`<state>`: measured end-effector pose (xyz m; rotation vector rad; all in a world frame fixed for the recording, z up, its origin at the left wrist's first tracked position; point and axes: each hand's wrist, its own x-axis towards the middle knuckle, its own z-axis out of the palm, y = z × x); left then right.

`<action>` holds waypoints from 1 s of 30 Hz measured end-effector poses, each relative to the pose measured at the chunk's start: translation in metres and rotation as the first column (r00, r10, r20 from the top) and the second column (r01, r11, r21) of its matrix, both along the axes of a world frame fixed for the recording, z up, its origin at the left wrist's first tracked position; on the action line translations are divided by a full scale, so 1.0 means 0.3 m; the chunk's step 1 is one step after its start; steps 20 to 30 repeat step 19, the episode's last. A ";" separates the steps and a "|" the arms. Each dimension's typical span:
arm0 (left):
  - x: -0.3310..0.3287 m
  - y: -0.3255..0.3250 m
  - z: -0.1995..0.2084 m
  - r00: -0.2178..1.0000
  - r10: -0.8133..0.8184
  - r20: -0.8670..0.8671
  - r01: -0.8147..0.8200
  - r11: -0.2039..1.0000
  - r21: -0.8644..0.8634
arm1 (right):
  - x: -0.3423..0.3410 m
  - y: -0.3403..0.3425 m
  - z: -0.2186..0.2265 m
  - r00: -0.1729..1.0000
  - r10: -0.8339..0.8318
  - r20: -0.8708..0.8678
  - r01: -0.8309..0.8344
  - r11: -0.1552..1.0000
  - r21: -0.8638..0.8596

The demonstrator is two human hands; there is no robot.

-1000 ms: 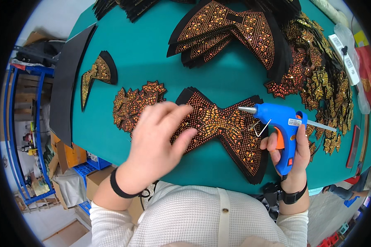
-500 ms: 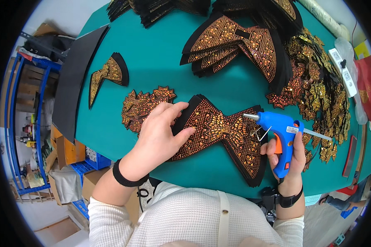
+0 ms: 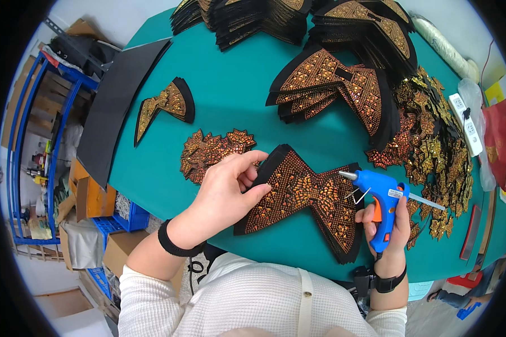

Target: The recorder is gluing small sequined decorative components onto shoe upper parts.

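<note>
A sequined bow tie [image 3: 303, 191], black with copper-gold stones, lies on top of a matching stack on the green table. My left hand [image 3: 222, 188] is at its left edge, the thumb touching its surface and the index finger apart from the thumb; the other fingers are bent and partly hidden. My right hand [image 3: 396, 227] grips a blue glue gun [image 3: 379, 188] with an orange trigger. Its metal nozzle points left above the bow tie's right wing, and a glue stick [image 3: 427, 202] protrudes from its back. Small copper bow appliqués [image 3: 208, 151] are piled beyond my left hand.
More bow-tie stacks [image 3: 258, 22] stand at the back, another [image 3: 331, 78] nearer. Gold appliqués [image 3: 438, 151] heap at the right, beside a white power strip [image 3: 465, 123]. At the left lie a single gold bow [image 3: 164, 101] and a black sheet [image 3: 118, 101]; a blue rack [image 3: 14, 185] stands beyond.
The view has shifted, so the table's contents appear lower and mostly farther right. My left fingers have bent more at the bow tie's edge. The glue gun stays over its right wing.
</note>
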<state>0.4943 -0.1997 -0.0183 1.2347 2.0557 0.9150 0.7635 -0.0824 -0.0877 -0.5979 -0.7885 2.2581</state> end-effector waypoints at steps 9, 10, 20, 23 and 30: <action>-0.045 -0.096 -0.040 0.950 -0.063 0.306 0.041 0.996 0.076 | -0.041 -0.018 0.066 0.946 -0.315 0.072 0.319 0.946 -0.059; -0.068 -0.109 -0.033 0.944 -0.054 0.327 0.020 0.994 0.106 | -0.036 -0.014 0.063 0.954 -0.294 0.058 0.296 0.954 -0.048; -0.722 -0.243 0.030 0.782 0.177 0.598 -0.444 0.831 0.335 | -0.051 -0.005 0.054 0.934 -0.341 0.105 0.344 0.939 -0.009; -0.722 -0.243 0.030 0.782 0.177 0.598 -0.444 0.831 0.335 | -0.051 -0.005 0.054 0.934 -0.341 0.105 0.344 0.939 -0.009; -0.722 -0.243 0.030 0.782 0.177 0.598 -0.444 0.831 0.335 | -0.051 -0.005 0.054 0.934 -0.341 0.105 0.344 0.939 -0.009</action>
